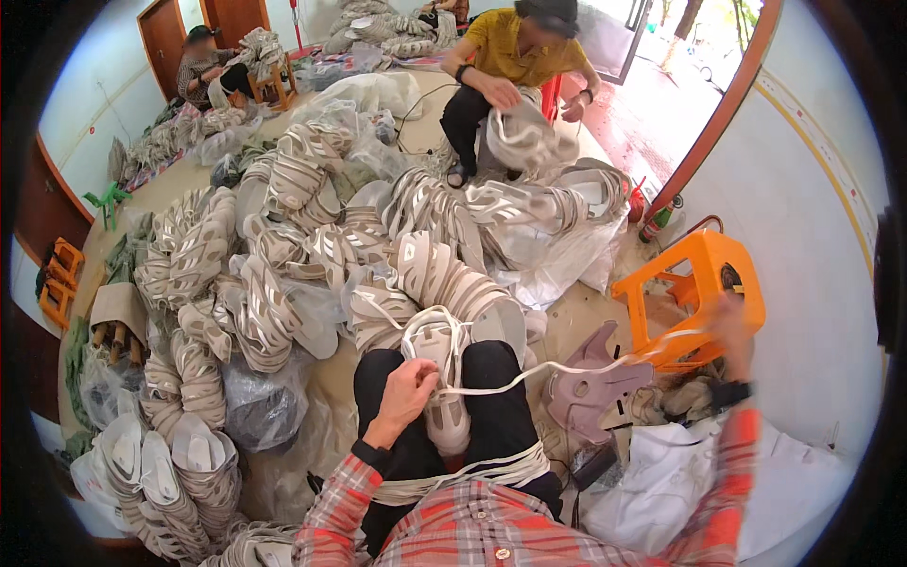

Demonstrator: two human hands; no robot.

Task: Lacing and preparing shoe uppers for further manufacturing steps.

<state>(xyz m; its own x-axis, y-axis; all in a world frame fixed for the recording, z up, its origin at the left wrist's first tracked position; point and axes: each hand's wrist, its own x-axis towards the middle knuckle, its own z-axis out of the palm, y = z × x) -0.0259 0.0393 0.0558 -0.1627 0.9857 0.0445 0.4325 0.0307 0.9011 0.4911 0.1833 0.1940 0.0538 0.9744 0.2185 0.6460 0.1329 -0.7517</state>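
White flat lace (529, 376) runs taut across the lower middle of the view, from a pale grey-and-white shoe upper (442, 378) on the person's lap out to the far right. The upper rests upright between black-trousered knees, toe end pointing away, with loops of the same lace crossing its top.

The left hand (408, 389) sits against the upper's near left side, its fingers (422, 376) curled narrow and pinched on the lace where it leaves the shoe. The right hand (732, 326) is stretched well out to the right, beside an orange plastic stool (704, 283); it is blurred, so I cannot tell how its fingers are set, though the lace ends at it and looks drawn tight.

Judging from this, the step in hand is lacing: one pass is being pulled through. The next move would seem to call for holding the upper steady with the pinching hand while the free end is brought back to the shoe.

More white lace is wound around the person's waist (472, 472), over a red plaid shirt.

On the floor (586, 312) ahead lie large heaps of bundled pale uppers (283, 255), some in clear bags. A lilac moulded shoe piece (595, 387) lies just right of the knee. Across the heap, a person in a yellow shirt (515, 47) handles another bundle; a third person (203, 71) sits far left.
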